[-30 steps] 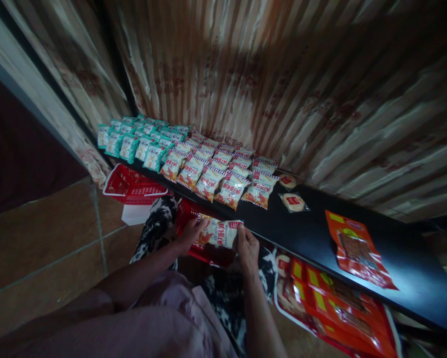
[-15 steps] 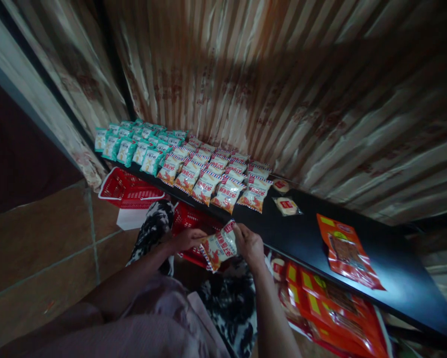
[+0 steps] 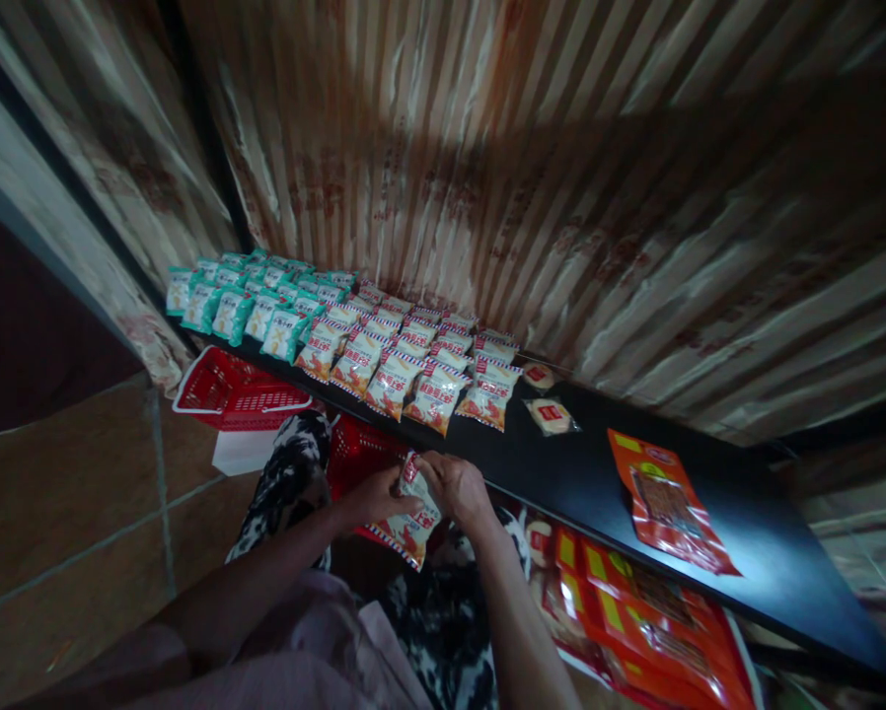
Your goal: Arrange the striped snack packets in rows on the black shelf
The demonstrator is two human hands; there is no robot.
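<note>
Both my hands hold one small red-and-white snack packet (image 3: 411,521) in front of me, below the edge of a long black shelf (image 3: 591,473). My left hand (image 3: 375,498) grips its left side and my right hand (image 3: 454,485) pinches its top. The packet hangs upright, tilted to the left. On the shelf just beyond lie several rows of matching red-and-white packets (image 3: 406,360), and further left several teal packets (image 3: 247,296).
Two round wrapped snacks (image 3: 551,414) and an orange flat pack (image 3: 661,503) lie on the shelf to the right. More orange packs (image 3: 635,616) sit below it. Red baskets (image 3: 240,390) stand on the tiled floor at left. A striped curtain (image 3: 561,197) hangs behind.
The packet has turned from lying flat between my hands to hanging upright. My hands have drawn closer together, and the view has shifted a little to the right.
</note>
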